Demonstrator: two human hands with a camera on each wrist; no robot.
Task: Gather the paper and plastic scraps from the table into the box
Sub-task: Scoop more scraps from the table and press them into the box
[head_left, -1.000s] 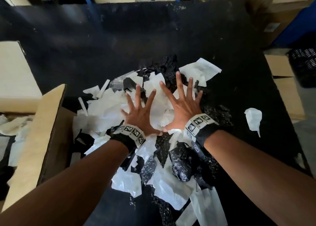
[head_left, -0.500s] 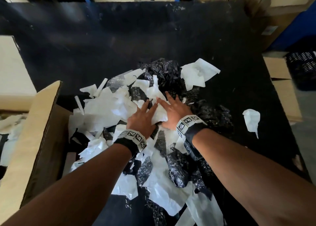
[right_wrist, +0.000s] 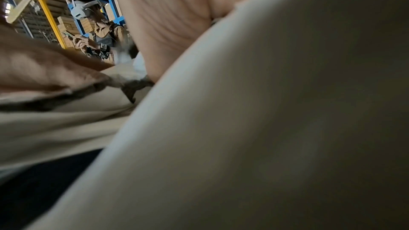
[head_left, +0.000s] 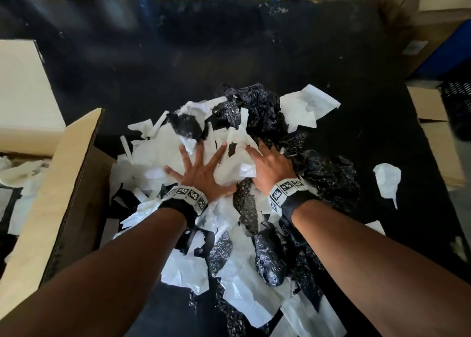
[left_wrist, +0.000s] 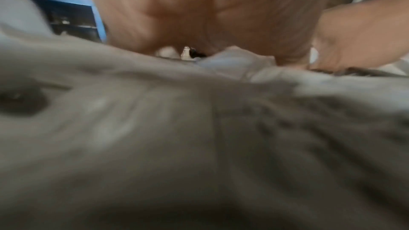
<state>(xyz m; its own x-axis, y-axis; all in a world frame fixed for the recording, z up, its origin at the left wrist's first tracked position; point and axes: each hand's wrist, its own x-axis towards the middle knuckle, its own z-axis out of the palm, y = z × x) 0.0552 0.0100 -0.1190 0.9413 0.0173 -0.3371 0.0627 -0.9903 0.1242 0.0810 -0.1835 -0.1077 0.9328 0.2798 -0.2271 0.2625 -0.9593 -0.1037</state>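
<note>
Now both hands press on the scrap pile (head_left: pixel 229 183) on the table (head_left: pixel 178 56): the left hand (head_left: pixel 201 173) has fingers spread flat, the right hand (head_left: pixel 270 168) has fingers dug into white paper. The box (head_left: pixel 63 183) stands open left of the pile, nearer to the left hand, so I judge the sweep should go leftward.

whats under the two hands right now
Both the left hand and right hand press on a scrap pile of white paper mixed with black bubble wrap. Whatever lies deeper, and the black table below, is covered.
</note>
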